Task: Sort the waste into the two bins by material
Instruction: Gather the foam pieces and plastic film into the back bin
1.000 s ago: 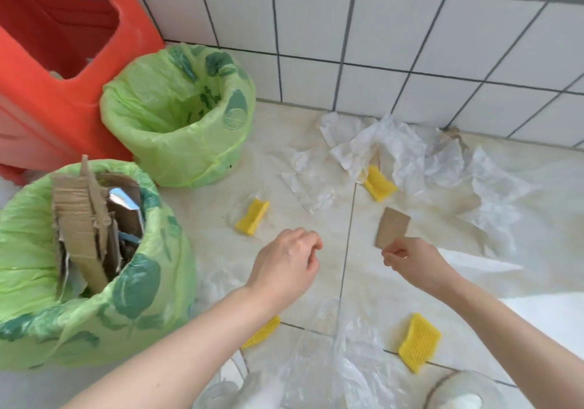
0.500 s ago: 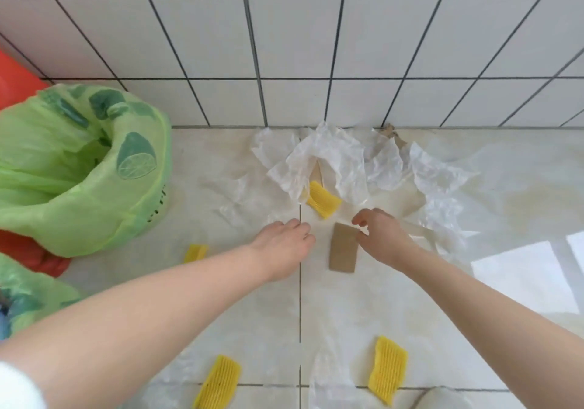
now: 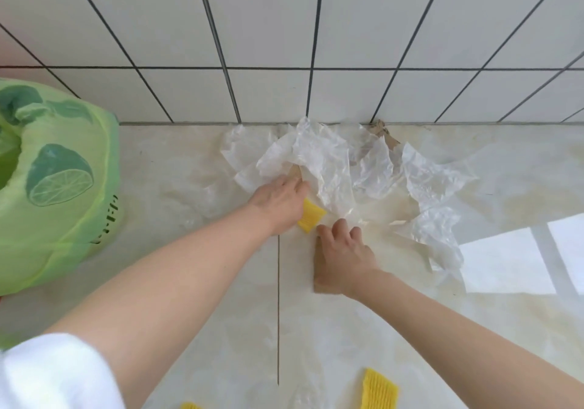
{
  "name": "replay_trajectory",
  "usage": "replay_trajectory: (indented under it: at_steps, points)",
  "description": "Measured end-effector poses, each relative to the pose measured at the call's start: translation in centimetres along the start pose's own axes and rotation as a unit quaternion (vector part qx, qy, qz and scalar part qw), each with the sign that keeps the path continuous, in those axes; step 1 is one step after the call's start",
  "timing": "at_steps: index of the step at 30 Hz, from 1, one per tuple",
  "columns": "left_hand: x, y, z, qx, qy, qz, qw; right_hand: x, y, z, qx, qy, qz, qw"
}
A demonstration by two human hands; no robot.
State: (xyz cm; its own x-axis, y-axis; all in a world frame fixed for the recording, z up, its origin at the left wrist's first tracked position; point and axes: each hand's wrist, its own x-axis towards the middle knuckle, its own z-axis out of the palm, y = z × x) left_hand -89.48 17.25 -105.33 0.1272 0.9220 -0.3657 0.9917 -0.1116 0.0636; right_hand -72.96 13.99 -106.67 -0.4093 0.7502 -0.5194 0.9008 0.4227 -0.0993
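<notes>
Crumpled clear plastic sheets (image 3: 331, 162) lie in a heap on the floor against the tiled wall. A brown cardboard scrap (image 3: 295, 171) pokes out from under them. My left hand (image 3: 278, 201) reaches over a yellow foam net (image 3: 311, 219), fingers stretched forward, fingertips at that scrap. My right hand (image 3: 344, 250) lies just to the right and nearer me. It holds a flat brown cardboard piece (image 3: 319, 277), which shows under its palm and at its left edge. A bin lined with a green lemon-print bag (image 3: 57, 187) stands at the left.
Another cardboard scrap (image 3: 384, 133) sits at the foot of the wall behind the plastic. Two more yellow foam nets (image 3: 377, 393) (image 3: 189, 405) lie on the floor near me. A bright sunlit patch (image 3: 505, 263) falls on the floor at right.
The view has swung right and closer to the wall; the cardboard-filled bin is out of sight. Both hands moved forward, the left onto the yellow net, the right carrying its cardboard piece.
</notes>
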Motion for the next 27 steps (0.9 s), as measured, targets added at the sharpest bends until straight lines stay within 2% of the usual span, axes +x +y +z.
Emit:
replay_trajectory:
  at_steps: [4,7,11,15,19,22,25,27]
  points:
    - [0.3,-1.5,0.3,0.010,-0.007,-0.072,0.997,0.4,0.2,-0.3,0.048,-0.027,-0.005,0.998]
    - [0.1,-2.6,1.0,-0.042,-0.020,-0.130,0.990,0.5,0.4,-0.7,0.112,-0.054,-0.006,0.992]
    - [-0.9,-2.9,1.6,-0.073,-0.006,-0.139,0.988,0.5,1.1,-1.9,0.179,-0.062,-0.017,0.982]
    - [-2.3,-2.4,2.0,-0.046,0.013,-0.138,0.989,0.3,2.1,-4.9,0.310,0.002,-0.006,0.951]
    - [-2.6,-2.2,1.1,-0.031,0.039,-0.125,0.991,2.1,3.8,-7.9,0.358,0.101,0.047,0.927]
    - [-2.1,-3.2,0.5,-0.017,0.084,-0.161,0.983,4.8,4.9,-9.0,0.276,0.147,0.040,0.949]
    - [-1.4,-4.4,0.7,-0.055,0.054,-0.199,0.977,7.4,5.6,-8.6,0.144,0.063,0.002,0.988]
    - [-1.2,-5.1,1.0,-0.077,0.015,-0.207,0.975,7.8,5.4,-8.1,0.110,0.000,-0.004,0.994]
